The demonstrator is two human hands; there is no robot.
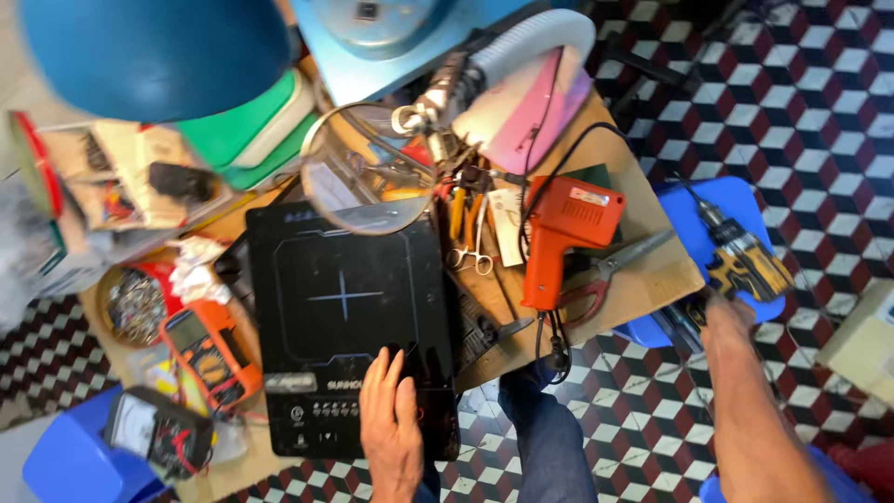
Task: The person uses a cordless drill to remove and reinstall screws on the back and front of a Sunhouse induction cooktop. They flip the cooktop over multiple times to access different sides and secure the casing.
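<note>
While flat on the black induction cooktop (349, 317), left hand (391, 424) open; right hand (724, 315) clamped on yellow drill (745, 261).

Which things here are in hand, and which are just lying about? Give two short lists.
In hand:
left hand resting on the black induction cooker
right hand at the yellow cordless drill

Lying about:
orange soldering gun
orange multimeter
scissors
magnifier lamp

The left hand (391, 424) lies flat, palm down, fingers together and pointing away. The right hand (722, 312) is stretched far out, arm straight, fingers curled shut.
</note>
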